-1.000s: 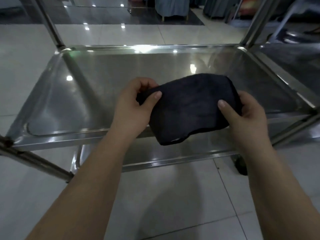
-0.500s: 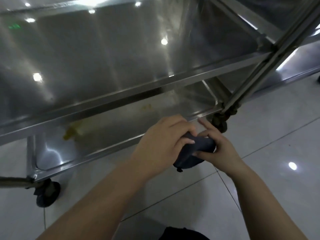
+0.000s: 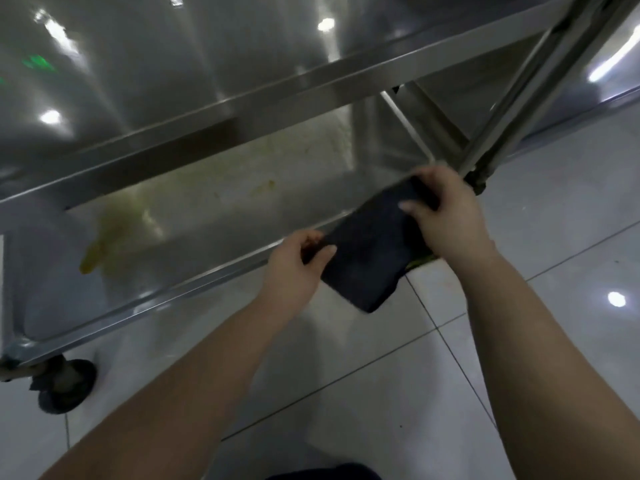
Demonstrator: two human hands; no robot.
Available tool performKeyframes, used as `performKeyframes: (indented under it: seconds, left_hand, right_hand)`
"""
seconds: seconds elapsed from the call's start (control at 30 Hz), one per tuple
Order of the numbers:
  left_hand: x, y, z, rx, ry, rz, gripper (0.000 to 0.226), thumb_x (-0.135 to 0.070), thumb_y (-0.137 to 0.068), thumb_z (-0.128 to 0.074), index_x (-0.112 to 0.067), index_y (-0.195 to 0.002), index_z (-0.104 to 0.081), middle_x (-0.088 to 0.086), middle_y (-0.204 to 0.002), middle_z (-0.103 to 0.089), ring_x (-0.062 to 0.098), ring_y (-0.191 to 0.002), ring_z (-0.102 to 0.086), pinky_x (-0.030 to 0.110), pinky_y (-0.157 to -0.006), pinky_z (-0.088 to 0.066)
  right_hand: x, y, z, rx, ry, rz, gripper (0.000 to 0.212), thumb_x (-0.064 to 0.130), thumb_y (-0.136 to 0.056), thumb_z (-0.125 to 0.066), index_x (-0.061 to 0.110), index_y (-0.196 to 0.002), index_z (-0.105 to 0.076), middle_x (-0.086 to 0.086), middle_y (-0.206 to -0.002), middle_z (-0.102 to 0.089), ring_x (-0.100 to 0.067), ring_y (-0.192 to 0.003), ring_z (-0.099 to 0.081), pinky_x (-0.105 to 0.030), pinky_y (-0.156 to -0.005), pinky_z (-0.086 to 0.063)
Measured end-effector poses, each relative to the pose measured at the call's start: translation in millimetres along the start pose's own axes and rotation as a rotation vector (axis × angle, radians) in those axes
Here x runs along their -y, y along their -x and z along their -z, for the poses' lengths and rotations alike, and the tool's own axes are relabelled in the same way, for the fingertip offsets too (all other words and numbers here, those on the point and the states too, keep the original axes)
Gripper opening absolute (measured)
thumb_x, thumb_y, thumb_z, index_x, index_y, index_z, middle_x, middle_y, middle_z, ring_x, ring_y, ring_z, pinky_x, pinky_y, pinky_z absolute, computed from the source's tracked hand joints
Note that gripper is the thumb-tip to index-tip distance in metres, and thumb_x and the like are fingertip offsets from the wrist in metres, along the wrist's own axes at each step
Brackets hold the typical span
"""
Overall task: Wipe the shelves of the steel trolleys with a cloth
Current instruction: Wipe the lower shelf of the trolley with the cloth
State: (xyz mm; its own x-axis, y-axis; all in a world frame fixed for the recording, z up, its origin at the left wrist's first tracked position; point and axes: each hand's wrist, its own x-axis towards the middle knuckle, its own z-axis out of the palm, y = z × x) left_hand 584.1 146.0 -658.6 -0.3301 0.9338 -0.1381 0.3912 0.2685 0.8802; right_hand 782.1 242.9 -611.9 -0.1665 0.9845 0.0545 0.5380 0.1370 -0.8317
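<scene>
Gripping opposite ends of the dark folded fabric cloth [image 3: 370, 251], the left hand [image 3: 294, 261] and right hand [image 3: 446, 216] each curl their fingers around it, thumbs on top. The cloth is held over the front rim of the steel trolley's lower shelf [image 3: 166, 296], near the right corner post [image 3: 519, 98]. Yellowish smears [image 3: 104, 244] mark that shelf. A black caster wheel [image 3: 65, 386] rests on the glossy white tiled floor [image 3: 554, 237].

An indoor commercial space, likely a catering or food-service area, shown by a wheeled stainless-steel trolley [image 3: 277, 98] with stacked tray shelves, a black castor [image 3: 65, 388], yellowish food-like smears [image 3: 104, 242] on its lower shelf [image 3: 228, 206], and glossy pale floor tiles [image 3: 554, 258] mirroring ceiling lights.
</scene>
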Motion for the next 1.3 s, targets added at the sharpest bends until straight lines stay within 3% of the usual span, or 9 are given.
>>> performKeyframes:
  seconds: [0.1, 0.2, 0.33, 0.47, 0.6, 0.8, 0.97, 1.1, 1.3]
  left_hand:
    - [-3, -46, -25, -0.1, 0.094, 0.091, 0.02, -0.016, -0.085, -0.07, -0.021, -0.103, -0.065, -0.004, -0.094, -0.07, 0.01, -0.091, -0.066, 0.028, -0.082, -0.052]
    - [20, -67, -28, -0.184, -0.363, -0.03, 0.045, -0.015, -0.088, -0.062, -0.014, -0.132, -0.054, 0.011, -0.13, -0.058, 0.032, -0.125, -0.049, 0.041, -0.109, -0.034]
    - [67, -72, -8, -0.155, -0.743, -0.021, 0.055, -0.032, -0.099, -0.041, -0.029, -0.152, -0.026, 0.002, -0.163, -0.013, 0.033, -0.149, 0.001, 0.053, -0.116, 0.01]
    - [85, -101, -1, -0.052, -0.983, -0.01, 0.054, -0.043, -0.102, -0.023, -0.034, -0.155, -0.012, -0.002, -0.164, 0.0, 0.03, -0.149, 0.009, 0.056, -0.117, 0.008]
    - [94, -118, 0, -0.084, -0.972, -0.048, 0.056, -0.046, -0.102, -0.024, -0.035, -0.155, -0.01, -0.004, -0.164, -0.005, 0.027, -0.15, 0.007, 0.058, -0.115, 0.01]
    - [98, -119, 0, -0.119, -0.956, -0.063, 0.059, -0.05, -0.1, -0.024, -0.036, -0.155, -0.009, -0.002, -0.164, -0.004, 0.026, -0.15, 0.009, 0.056, -0.115, 0.015]
    - [99, -119, 0, -0.124, -0.933, -0.029, 0.061, -0.055, -0.098, -0.022, -0.035, -0.154, -0.012, -0.001, -0.164, -0.005, 0.026, -0.149, 0.01, 0.055, -0.115, 0.014]
    - [96, -118, -1, -0.163, -0.91, -0.047, 0.06, -0.052, -0.099, -0.024, -0.032, -0.155, -0.014, -0.001, -0.164, -0.008, 0.025, -0.149, 0.011, 0.055, -0.116, 0.014]
    - [94, -118, 2, -0.262, -0.723, -0.001, 0.059, -0.027, -0.101, -0.035, -0.023, -0.156, -0.014, 0.003, -0.163, -0.008, 0.026, -0.15, 0.007, 0.053, -0.117, 0.012]
  right_hand:
    - [11, -66, -28, -0.14, 0.322, 0.138, 0.05, 0.02, -0.088, -0.065, 0.019, -0.136, -0.05, -0.003, -0.135, -0.054, -0.024, -0.132, -0.043, -0.038, -0.115, -0.024]
    - [2, -87, -82, -0.012, 0.694, -0.063, 0.076, 0.041, -0.093, -0.055, 0.021, -0.155, -0.016, -0.014, -0.162, -0.011, -0.041, -0.148, -0.001, -0.064, -0.112, 0.007]
    - [-45, -66, -139, 0.367, 0.704, -0.055, 0.075, 0.059, -0.099, -0.03, 0.027, -0.157, 0.005, -0.006, -0.164, 0.013, -0.039, -0.147, 0.016, -0.061, -0.115, 0.009]
    - [-61, -63, -159, 0.29, 0.802, -0.01, 0.068, 0.064, -0.097, -0.014, 0.031, -0.157, -0.006, 0.0, -0.165, 0.002, -0.036, -0.149, 0.008, -0.061, -0.115, 0.01]
    - [-63, -85, -154, 0.163, 0.787, 0.085, 0.044, 0.041, -0.101, -0.037, 0.027, -0.142, -0.041, -0.008, -0.155, -0.029, -0.041, -0.141, -0.02, -0.065, -0.115, -0.001]
    - [-72, -101, -159, 0.244, 0.895, 0.037, 0.068, 0.056, -0.099, -0.017, 0.028, -0.156, 0.006, 0.003, -0.164, 0.014, -0.034, -0.148, 0.016, -0.069, -0.111, 0.01]
    - [-92, -132, -121, 0.396, 0.818, 0.12, 0.054, 0.053, -0.102, -0.017, 0.047, -0.152, 0.002, 0.015, -0.163, 0.012, -0.03, -0.148, 0.017, -0.063, -0.114, 0.01]
    - [-118, -174, -77, 0.327, 0.906, -0.092, 0.072, 0.072, -0.093, -0.025, 0.045, -0.153, 0.004, -0.007, -0.163, 0.017, -0.043, -0.145, 0.019, -0.053, -0.118, 0.011]
    - [-63, -137, -178, 0.222, 0.839, 0.059, 0.056, 0.056, -0.1, -0.015, 0.043, -0.154, -0.007, -0.002, -0.165, 0.001, -0.042, -0.148, 0.006, -0.059, -0.116, 0.007]
